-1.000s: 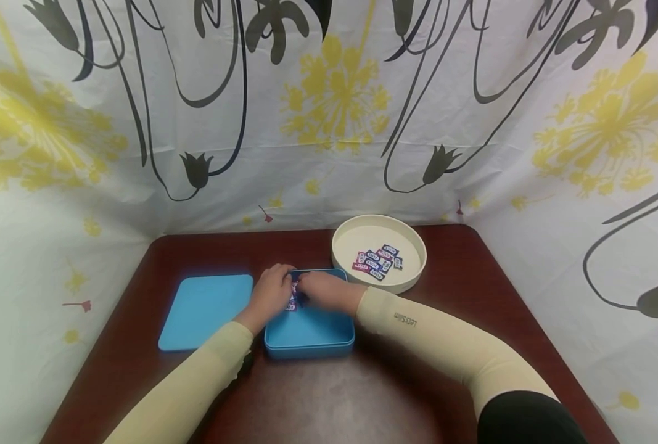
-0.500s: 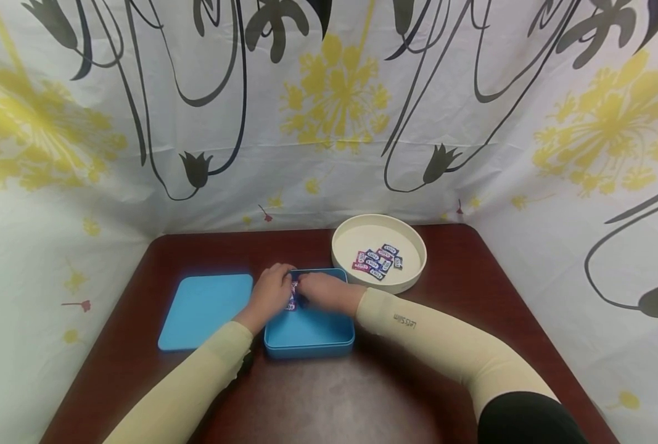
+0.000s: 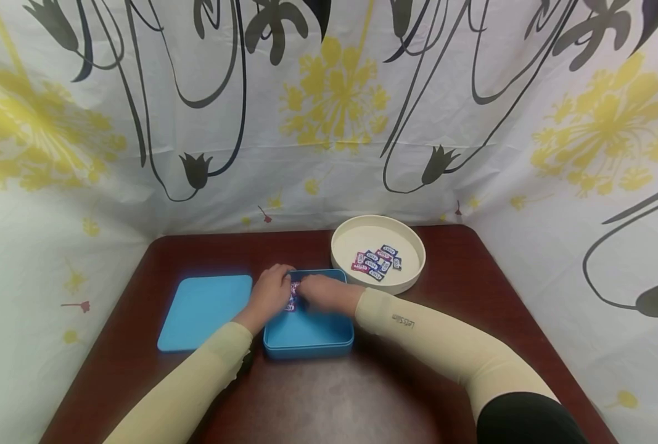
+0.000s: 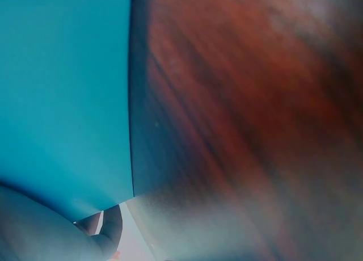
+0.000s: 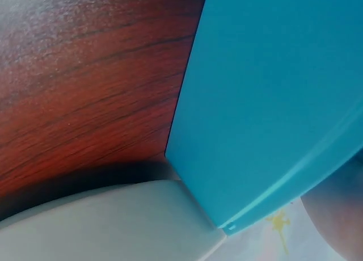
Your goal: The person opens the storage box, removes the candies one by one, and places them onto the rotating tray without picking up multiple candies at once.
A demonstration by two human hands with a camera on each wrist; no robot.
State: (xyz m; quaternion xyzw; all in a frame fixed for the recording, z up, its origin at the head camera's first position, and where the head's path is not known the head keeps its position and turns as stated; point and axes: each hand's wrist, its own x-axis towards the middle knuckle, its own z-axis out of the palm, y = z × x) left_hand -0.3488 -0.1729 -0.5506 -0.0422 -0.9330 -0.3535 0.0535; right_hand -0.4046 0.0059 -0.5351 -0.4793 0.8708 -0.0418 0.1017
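A blue rectangular box (image 3: 309, 332) stands uncovered on the table in the head view. My left hand (image 3: 270, 291) grips its far left corner. In the left wrist view, a finger (image 4: 115, 230) curls beside the blue wall. My right hand (image 3: 324, 292) reaches down inside the box near the far wall, knuckles up. Its fingertips are hidden, so whether they pinch anything does not show. Between the two hands, small printed packets (image 3: 290, 304) lie in a column along the box's left side. The right wrist view mostly shows the box's outer wall (image 5: 266, 91).
Behind the box to the right, a round cream tray (image 3: 356, 231) bears several small blue and pink packets (image 3: 372, 264). A flat blue lid (image 3: 203, 311) lies left of the box. The dark red wooden table (image 3: 329, 401) ends at a patterned curtain (image 3: 306, 203).
My right hand shifts only slightly inside the box; the dark thing under its fingers a second ago no longer shows. The left hand stays at the corner.
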